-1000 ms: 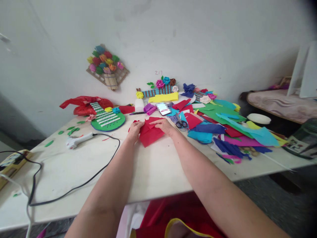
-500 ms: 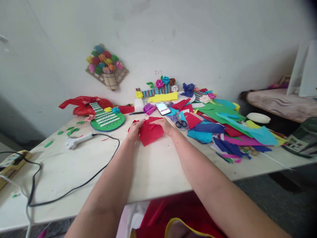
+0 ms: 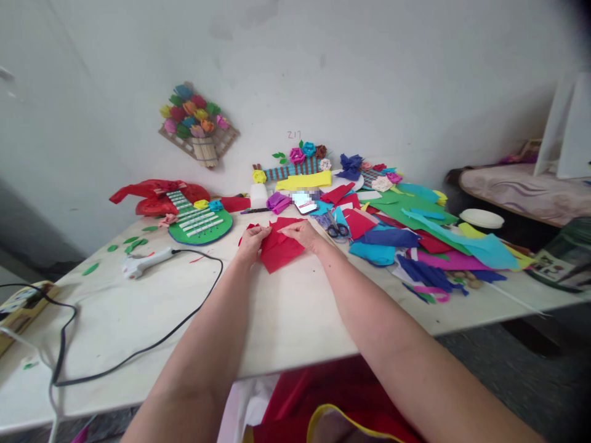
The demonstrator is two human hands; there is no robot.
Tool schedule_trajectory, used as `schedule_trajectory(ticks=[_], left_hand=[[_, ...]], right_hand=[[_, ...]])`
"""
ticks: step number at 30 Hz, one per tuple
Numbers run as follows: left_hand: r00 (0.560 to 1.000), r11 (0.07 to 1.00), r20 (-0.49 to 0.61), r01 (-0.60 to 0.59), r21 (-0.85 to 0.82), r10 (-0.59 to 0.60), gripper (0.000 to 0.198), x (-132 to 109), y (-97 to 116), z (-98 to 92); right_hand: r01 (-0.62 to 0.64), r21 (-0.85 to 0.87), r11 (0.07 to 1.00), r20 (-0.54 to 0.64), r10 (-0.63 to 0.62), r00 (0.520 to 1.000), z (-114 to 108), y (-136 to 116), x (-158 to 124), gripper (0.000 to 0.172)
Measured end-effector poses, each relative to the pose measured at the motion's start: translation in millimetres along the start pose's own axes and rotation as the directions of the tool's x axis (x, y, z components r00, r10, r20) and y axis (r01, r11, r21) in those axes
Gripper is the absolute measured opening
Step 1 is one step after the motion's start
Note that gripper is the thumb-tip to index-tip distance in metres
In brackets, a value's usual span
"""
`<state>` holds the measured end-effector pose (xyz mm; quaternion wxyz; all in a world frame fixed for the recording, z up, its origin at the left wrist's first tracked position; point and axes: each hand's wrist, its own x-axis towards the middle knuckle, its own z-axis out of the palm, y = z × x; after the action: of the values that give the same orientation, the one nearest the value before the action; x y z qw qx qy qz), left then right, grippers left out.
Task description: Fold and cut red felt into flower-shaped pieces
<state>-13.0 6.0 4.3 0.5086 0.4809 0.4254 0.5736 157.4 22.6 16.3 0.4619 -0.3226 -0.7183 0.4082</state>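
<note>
A sheet of red paper point(image 3: 281, 249) lies on the pale table point(image 3: 286, 314), partly folded. My left hand point(image 3: 252, 241) pinches its left edge with fingers closed on it. My right hand point(image 3: 303, 234) presses and grips the top right part of the same sheet. Both forearms reach far out over the table. Black-handled scissors point(image 3: 339, 230) lie just to the right of my right hand. A phone point(image 3: 304, 202) rests behind the red paper.
A heap of coloured paper sheets point(image 3: 415, 237) covers the table's right side. A white glue gun point(image 3: 143, 263) with a black cord point(image 3: 152, 341) lies at left. A green paper guitar point(image 3: 199, 223) and red plastic bag point(image 3: 154, 194) sit behind it. Paper flower crafts point(image 3: 302, 161) line the wall.
Both hands stay on the red paper; the fingers have shifted slightly along its upper edge. The view has tilted a little.
</note>
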Motion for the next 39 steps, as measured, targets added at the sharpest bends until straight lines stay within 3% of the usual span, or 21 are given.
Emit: schedule_trajectory(ticks=[8, 14, 17, 21, 28, 39], left_hand=[[0.998, 1.000, 0.058, -0.019, -0.016, 0.020, 0.029, -0.8, 0.2, 0.8], [0.992, 0.993, 0.100, -0.083, 0.084, 0.074, 0.031, 1.2, -3.4, -0.9], [0.989, 0.980, 0.108, -0.119, 0.160, 0.103, 0.032, 3.6, -6.6, -3.2], [0.986, 0.976, 0.127, -0.127, 0.179, 0.105, 0.033, 3.0, -6.1, -2.3], [0.992, 0.982, 0.105, -0.083, 0.172, 0.065, 0.036, -3.9, 2.0, 5.5], [0.993, 0.980, 0.115, -0.058, 0.190, 0.037, 0.038, -4.1, 0.8, 3.6]], right_hand=[[-0.025, 0.059, 0.998, -0.029, 0.027, 0.999, 1.8, 0.3, 0.1, 0.015], [-0.194, 0.253, 0.948, -0.018, 0.205, 0.979, 3.1, -1.8, -2.2, 0.030], [-0.241, 0.237, 0.941, -0.021, 0.253, 0.967, 2.5, -1.7, -2.6, 0.022], [-0.298, 0.192, 0.935, 0.006, 0.303, 0.953, 1.4, -2.0, -3.7, 0.028], [-0.234, 0.102, 0.967, -0.017, 0.237, 0.971, 4.3, 1.8, -2.7, 0.042], [-0.247, 0.115, 0.962, -0.024, 0.251, 0.968, 4.6, 0.9, -2.1, 0.041]])
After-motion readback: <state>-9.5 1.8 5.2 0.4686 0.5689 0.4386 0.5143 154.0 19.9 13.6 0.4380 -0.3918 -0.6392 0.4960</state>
